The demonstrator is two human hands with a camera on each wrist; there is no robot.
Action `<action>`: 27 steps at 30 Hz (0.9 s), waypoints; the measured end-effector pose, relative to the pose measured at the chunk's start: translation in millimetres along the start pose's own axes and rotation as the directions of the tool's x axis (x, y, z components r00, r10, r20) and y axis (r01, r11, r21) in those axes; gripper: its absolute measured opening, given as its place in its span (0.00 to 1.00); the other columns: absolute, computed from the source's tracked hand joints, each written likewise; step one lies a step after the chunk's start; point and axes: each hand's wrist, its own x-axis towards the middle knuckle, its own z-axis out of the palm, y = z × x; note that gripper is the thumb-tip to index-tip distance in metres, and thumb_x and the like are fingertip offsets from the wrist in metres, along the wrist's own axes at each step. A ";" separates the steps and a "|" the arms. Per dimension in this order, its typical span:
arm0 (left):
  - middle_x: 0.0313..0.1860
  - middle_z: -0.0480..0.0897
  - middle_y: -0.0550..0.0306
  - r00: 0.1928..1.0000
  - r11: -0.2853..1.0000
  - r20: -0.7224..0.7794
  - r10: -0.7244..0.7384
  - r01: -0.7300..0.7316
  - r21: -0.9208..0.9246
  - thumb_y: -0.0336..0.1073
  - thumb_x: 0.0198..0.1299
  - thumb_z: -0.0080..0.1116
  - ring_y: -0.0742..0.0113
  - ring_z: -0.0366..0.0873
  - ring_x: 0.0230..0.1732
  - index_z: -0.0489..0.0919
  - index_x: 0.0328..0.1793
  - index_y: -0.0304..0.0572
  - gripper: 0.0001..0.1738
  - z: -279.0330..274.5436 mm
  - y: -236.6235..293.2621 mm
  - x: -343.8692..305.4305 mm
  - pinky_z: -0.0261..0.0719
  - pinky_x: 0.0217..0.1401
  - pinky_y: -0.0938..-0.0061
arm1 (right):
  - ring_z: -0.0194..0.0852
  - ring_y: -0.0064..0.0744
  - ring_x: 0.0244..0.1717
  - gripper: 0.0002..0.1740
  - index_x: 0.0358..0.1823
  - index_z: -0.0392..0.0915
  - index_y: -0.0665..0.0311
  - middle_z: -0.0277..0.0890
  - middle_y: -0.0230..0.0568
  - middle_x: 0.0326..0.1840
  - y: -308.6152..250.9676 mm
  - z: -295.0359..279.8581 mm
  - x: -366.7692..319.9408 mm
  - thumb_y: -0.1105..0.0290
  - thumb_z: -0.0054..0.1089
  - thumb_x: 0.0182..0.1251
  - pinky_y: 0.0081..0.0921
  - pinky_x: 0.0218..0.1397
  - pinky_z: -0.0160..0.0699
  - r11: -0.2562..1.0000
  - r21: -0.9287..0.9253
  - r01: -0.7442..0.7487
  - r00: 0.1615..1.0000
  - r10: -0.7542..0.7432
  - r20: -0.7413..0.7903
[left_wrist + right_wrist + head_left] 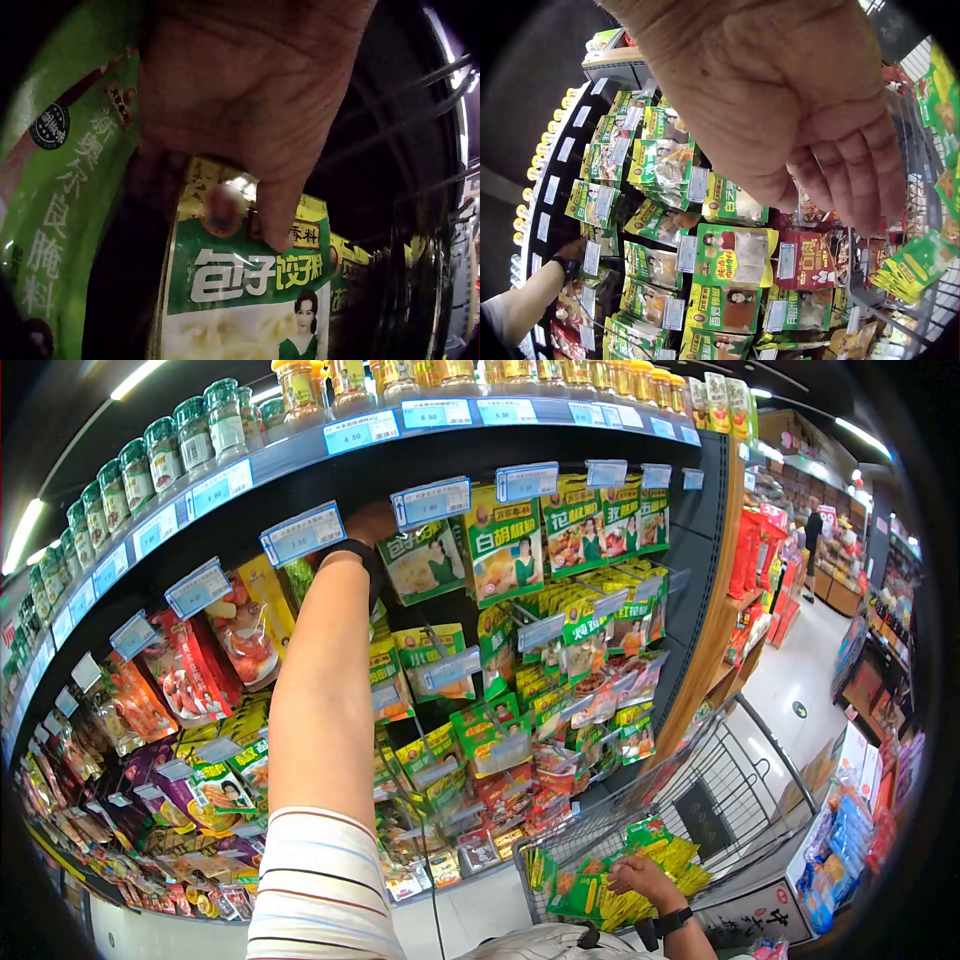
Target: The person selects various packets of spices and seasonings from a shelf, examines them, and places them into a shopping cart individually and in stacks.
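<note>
My left hand [247, 90] reaches in under the upper shelf and holds the top of a green and yellow seasoning packet [244, 289]. The thumb lies across the packet's front, while the other fingers go out of sight behind it. In the head view that packet [425, 568] hangs first in its row, beside a white pepper packet [506, 550]. Low on the right, my right hand [642, 878] is over the shopping cart [745, 760], overlapping a pile of green and yellow packets [600, 900]. Its fingers are loosely bent with nothing gripped, as the right wrist view also shows.
Price tags [302, 532] stick out in front of the hanging rows. Spice jars [222, 420] line the shelf above. A green marinade bag [60, 195] hangs close to the left hand. A wooden shelf end [690, 650] borders the aisle [800, 690] on the right.
</note>
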 end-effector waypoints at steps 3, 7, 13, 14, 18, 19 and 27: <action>0.73 0.68 0.34 1.000 1.000 0.002 0.010 -0.010 0.000 0.53 0.67 0.53 0.38 0.65 0.75 0.65 0.75 0.42 0.36 -1.3 -0.5 -2.6 0.68 0.74 0.49 | 0.87 0.38 0.40 0.19 0.52 0.76 0.74 0.84 0.47 0.42 7.9 3.1 5.7 0.62 0.54 0.74 0.34 0.43 0.87 1.000 -0.020 0.013 1.000 -0.012 0.008; 0.72 0.69 0.34 1.000 1.000 -0.009 0.019 -0.019 -0.001 0.53 0.67 0.53 0.38 0.66 0.74 0.66 0.74 0.42 0.35 -2.3 0.4 -2.6 0.68 0.73 0.50 | 0.87 0.41 0.41 0.22 0.55 0.75 0.76 0.84 0.50 0.45 2.1 9.4 1.9 0.62 0.57 0.73 0.35 0.43 0.88 1.000 0.028 0.007 1.000 -0.008 0.025; 0.72 0.70 0.35 0.999 0.999 -0.034 0.030 -0.030 -0.016 0.53 0.67 0.53 0.39 0.67 0.74 0.68 0.73 0.41 0.34 -1.9 -2.5 2.6 0.69 0.73 0.51 | 0.84 0.33 0.38 0.18 0.50 0.77 0.72 0.83 0.43 0.39 4.1 18.0 -14.0 0.62 0.59 0.71 0.31 0.43 0.86 0.996 0.075 -0.055 0.998 0.055 -0.004; 0.72 0.70 0.35 0.999 0.999 -0.036 0.031 -0.032 -0.017 0.52 0.67 0.53 0.39 0.67 0.74 0.68 0.73 0.41 0.34 -2.3 -4.1 4.0 0.69 0.73 0.51 | 0.85 0.35 0.39 0.19 0.52 0.76 0.73 0.84 0.45 0.41 8.7 17.6 -15.4 0.62 0.59 0.72 0.32 0.44 0.86 0.995 0.075 -0.058 0.998 0.059 -0.007; 0.71 0.71 0.35 0.998 0.999 -0.047 0.038 -0.040 -0.029 0.52 0.67 0.53 0.40 0.67 0.74 0.69 0.73 0.41 0.33 -0.7 -8.1 4.8 0.69 0.73 0.51 | 0.87 0.39 0.42 0.22 0.56 0.75 0.74 0.84 0.49 0.45 32.1 12.2 -21.2 0.61 0.57 0.74 0.34 0.45 0.87 0.994 0.081 -0.073 0.997 0.074 -0.014; 0.71 0.71 0.35 0.998 0.999 -0.049 0.041 -0.043 -0.032 0.52 0.67 0.53 0.40 0.67 0.73 0.69 0.73 0.41 0.33 -1.1 -8.6 5.1 0.69 0.73 0.51 | 0.87 0.40 0.43 0.21 0.56 0.75 0.74 0.84 0.49 0.44 34.8 11.7 -22.7 0.61 0.57 0.74 0.34 0.45 0.87 0.994 0.082 -0.074 0.997 0.076 -0.010; 0.70 0.72 0.35 0.998 0.997 -0.043 0.055 -0.057 -0.046 0.52 0.67 0.52 0.41 0.68 0.73 0.71 0.71 0.41 0.31 -4.5 -8.3 4.9 0.70 0.72 0.52 | 0.87 0.39 0.42 0.19 0.52 0.77 0.73 0.84 0.48 0.43 40.6 17.4 -21.7 0.61 0.57 0.74 0.34 0.46 0.88 0.987 0.090 -0.134 0.990 0.137 -0.030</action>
